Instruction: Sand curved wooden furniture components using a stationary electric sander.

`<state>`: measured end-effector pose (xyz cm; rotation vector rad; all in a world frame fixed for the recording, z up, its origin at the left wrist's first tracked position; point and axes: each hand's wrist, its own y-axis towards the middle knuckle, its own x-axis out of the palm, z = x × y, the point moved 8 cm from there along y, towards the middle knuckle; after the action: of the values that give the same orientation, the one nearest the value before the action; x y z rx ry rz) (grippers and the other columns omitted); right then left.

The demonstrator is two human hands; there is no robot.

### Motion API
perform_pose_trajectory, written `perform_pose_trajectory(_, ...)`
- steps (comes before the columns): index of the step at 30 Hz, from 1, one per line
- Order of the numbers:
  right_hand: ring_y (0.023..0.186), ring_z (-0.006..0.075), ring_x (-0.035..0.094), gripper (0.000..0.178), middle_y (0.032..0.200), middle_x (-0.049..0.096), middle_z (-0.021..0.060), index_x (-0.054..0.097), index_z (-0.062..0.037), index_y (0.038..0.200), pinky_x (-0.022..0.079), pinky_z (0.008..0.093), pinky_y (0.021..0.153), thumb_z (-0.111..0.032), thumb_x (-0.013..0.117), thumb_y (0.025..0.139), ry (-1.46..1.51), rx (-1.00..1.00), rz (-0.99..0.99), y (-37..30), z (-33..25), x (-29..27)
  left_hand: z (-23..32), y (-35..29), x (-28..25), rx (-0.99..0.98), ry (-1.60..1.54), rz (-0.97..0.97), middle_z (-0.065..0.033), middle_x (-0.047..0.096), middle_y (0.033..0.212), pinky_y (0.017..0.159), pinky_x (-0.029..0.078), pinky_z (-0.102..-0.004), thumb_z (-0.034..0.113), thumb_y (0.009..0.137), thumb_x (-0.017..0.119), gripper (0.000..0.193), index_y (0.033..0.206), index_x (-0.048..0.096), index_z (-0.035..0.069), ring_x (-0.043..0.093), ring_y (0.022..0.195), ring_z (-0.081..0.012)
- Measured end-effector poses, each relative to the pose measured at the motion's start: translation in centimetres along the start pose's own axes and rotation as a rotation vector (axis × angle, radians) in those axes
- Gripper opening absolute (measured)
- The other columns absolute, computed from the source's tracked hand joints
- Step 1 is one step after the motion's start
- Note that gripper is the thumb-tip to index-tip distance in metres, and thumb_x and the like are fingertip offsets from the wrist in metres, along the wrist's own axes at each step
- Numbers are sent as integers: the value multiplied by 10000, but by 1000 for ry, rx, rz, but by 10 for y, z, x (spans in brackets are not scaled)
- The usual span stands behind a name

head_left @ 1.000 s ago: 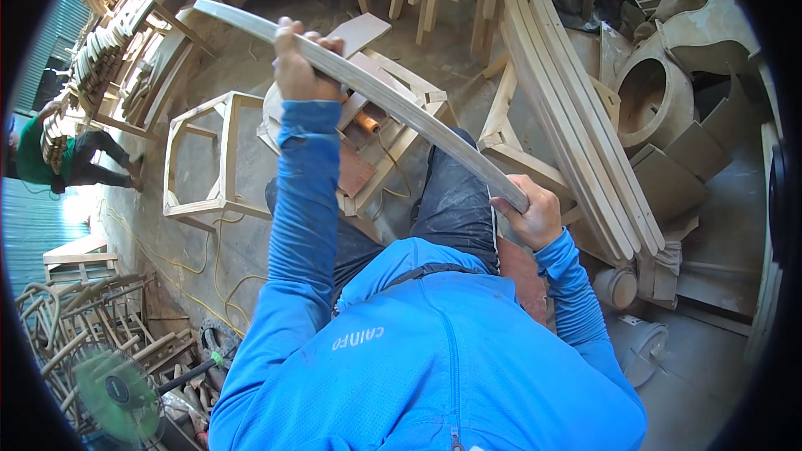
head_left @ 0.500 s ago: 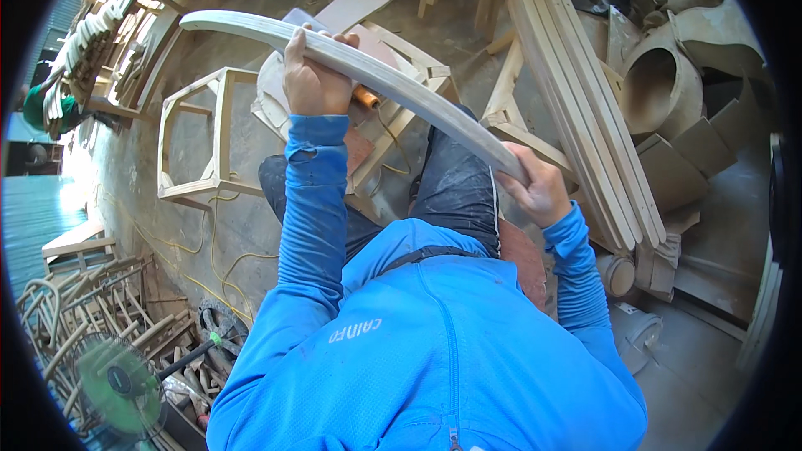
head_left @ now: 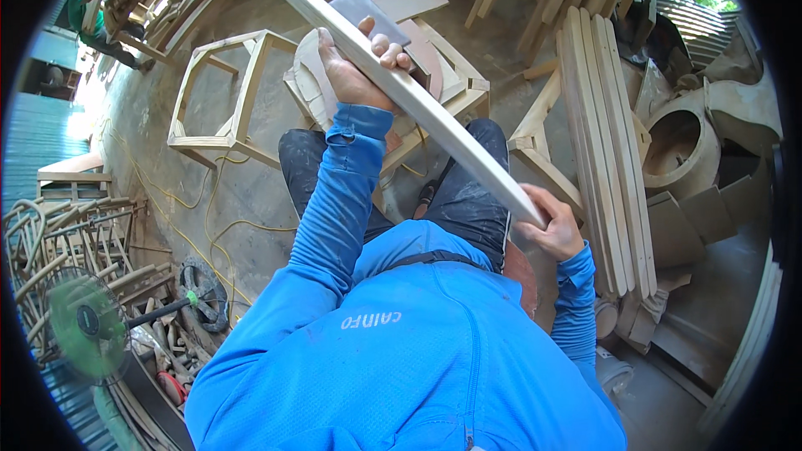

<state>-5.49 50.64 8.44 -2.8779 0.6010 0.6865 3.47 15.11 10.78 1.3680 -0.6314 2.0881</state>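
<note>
A long, pale, gently curved wooden slat (head_left: 447,127) slants across in front of me, from the far left down to my right side. My left hand (head_left: 361,77) is wrapped round it from beneath, the thumb on the near side and fingertips showing past the far side. At the slat's near right end, my right hand (head_left: 553,224) grips it between thumb and fingers. Below and beyond my left hand is a wooden frame (head_left: 476,93) carrying flat boards and a grey rectangular block (head_left: 368,12). Part of that frame is hidden behind the slat and my hand.
An open wooden frame (head_left: 242,108) stands on the floor to the left. Several long boards (head_left: 606,150) lean at the right, beside a round wooden drum shape (head_left: 678,146). Yellow cord (head_left: 219,238) trails near a green fan (head_left: 86,317). Another person (head_left: 92,17) is far left.
The slat now slopes more steeply, its far end higher in view, and its surface looks turned. Both hands keep hold of it. The whole view has shifted, showing more at the far right.
</note>
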Motion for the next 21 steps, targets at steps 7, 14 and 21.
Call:
perform_pose_trajectory(7, 1038, 101, 640, 712, 1081, 711, 21, 620, -3, 1335, 519, 296, 921, -287, 932, 763, 418, 537, -718, -53, 67, 35, -2, -5, 22, -100, -101, -257, 9, 390, 633, 540, 424, -295, 819, 959, 323, 831, 1114, 574, 42, 429, 496, -108)
perform_pose_trajectory(14, 871, 201, 729, 704, 1017, 729, 139, 599, 51, 1308, 595, 339, 769, -275, 907, 765, 812, 423, -668, -61, 49, 49, -2, 0, 25, -126, -124, -279, 2, 391, 659, 565, 441, -296, 848, 946, 301, 941, 1293, 522, 1, 437, 519, -107)
perform_pose_trajectory(21, 916, 149, 689, 704, 1089, 711, 121, 570, 23, 1372, 548, 296, 791, -245, 872, 795, 676, 452, -454, -64, 31, 56, 0, 11, -1, -11, 68, -44, -29, 476, 710, 626, 534, -344, 758, 1004, 332, 849, 1334, 495, -6, 542, 589, -149)
